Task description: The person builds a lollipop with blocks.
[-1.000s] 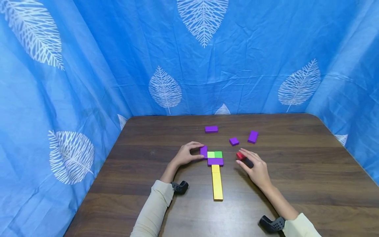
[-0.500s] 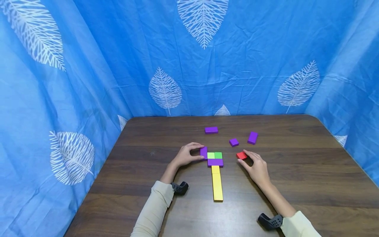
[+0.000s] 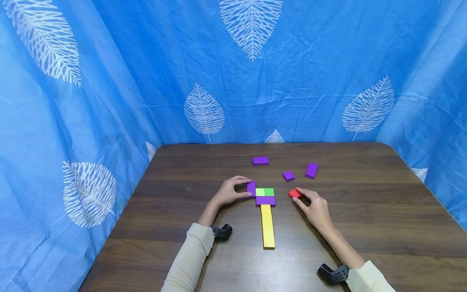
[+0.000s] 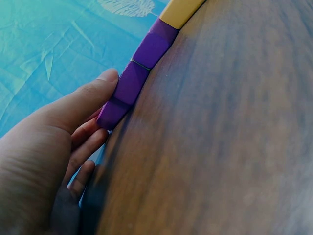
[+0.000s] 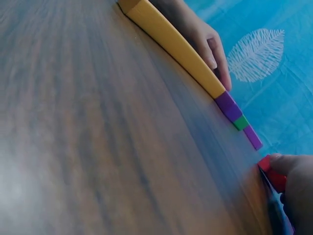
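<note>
The left hand (image 3: 229,191) pinches an upright-lying purple block (image 3: 251,189) between thumb and fingers, at the left of a light green block (image 3: 260,192) and a green block (image 3: 269,192). Under the green pair lies a crosswise purple block (image 3: 265,201), and below that a column of yellow blocks (image 3: 268,231). To the right, the right hand (image 3: 316,210) pinches a red block (image 3: 294,193), apart from the group. In the left wrist view the thumb (image 4: 100,88) lies on the purple block (image 4: 129,83). The right wrist view shows the red block (image 5: 276,177) in the right fingers.
Behind the group lie loose purple blocks: one crosswise (image 3: 260,161), a small one (image 3: 288,176) and a tilted one (image 3: 311,170). The brown wooden table (image 3: 365,202) ends at a blue curtain (image 3: 310,61) with white leaf prints. Each wrist wears a black device.
The red block has turned and moved slightly left and nearer with the right hand, whose fingers now lie closer to the group. The left hand holds its place on the purple block.
</note>
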`<state>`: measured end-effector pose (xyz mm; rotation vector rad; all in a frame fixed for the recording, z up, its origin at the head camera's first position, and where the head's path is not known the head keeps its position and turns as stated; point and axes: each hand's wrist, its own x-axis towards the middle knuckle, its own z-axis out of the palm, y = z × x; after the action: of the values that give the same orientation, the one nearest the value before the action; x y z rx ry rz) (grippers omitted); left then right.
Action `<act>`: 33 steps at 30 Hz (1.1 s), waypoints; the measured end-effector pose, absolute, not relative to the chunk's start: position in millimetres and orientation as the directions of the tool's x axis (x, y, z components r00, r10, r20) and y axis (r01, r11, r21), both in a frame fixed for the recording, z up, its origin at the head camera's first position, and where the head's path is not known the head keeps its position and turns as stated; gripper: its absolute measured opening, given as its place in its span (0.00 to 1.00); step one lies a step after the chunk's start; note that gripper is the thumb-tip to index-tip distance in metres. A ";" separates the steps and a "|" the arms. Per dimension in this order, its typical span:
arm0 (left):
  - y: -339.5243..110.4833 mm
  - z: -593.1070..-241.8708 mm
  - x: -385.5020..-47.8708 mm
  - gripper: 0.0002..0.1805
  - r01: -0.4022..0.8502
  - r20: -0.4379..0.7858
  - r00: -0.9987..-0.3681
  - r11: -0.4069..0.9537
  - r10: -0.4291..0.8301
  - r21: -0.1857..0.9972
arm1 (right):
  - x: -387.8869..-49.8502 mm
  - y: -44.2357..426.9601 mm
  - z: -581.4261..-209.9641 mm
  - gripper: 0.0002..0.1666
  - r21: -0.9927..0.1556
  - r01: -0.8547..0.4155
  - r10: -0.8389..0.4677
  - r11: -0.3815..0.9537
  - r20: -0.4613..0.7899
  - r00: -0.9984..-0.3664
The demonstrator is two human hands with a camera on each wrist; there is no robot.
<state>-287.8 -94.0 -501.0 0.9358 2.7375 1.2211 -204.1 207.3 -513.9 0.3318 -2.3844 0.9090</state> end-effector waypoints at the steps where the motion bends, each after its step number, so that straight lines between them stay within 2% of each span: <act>1: -93.9 -500.8 -287.7 0.28 0.517 0.228 -0.824 0.523 0.519 0.677 | -203.8 206.4 -513.1 0.22 -0.532 -0.416 -0.037 0.737 0.583 -0.812; 12: -93.6 -501.0 -287.1 0.28 0.509 0.221 -0.827 0.523 0.516 0.683 | -224.7 184.5 -501.3 0.20 -0.545 -0.495 -0.062 0.677 0.628 -0.776; 24: -92.6 -502.6 -288.7 0.28 0.502 0.211 -0.829 0.525 0.517 0.687 | -260.3 160.5 -497.7 0.21 -0.643 -0.451 -0.174 0.619 0.448 -0.877; 33: -93.6 -502.3 -288.6 0.28 0.505 0.211 -0.828 0.528 0.519 0.683 | -270.6 154.6 -503.7 0.21 -0.692 -0.456 -0.257 0.559 0.378 -0.889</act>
<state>-288.6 -93.6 -502.3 0.9148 2.7294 1.2102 -270.6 154.6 -503.7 0.5964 -2.5607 1.2369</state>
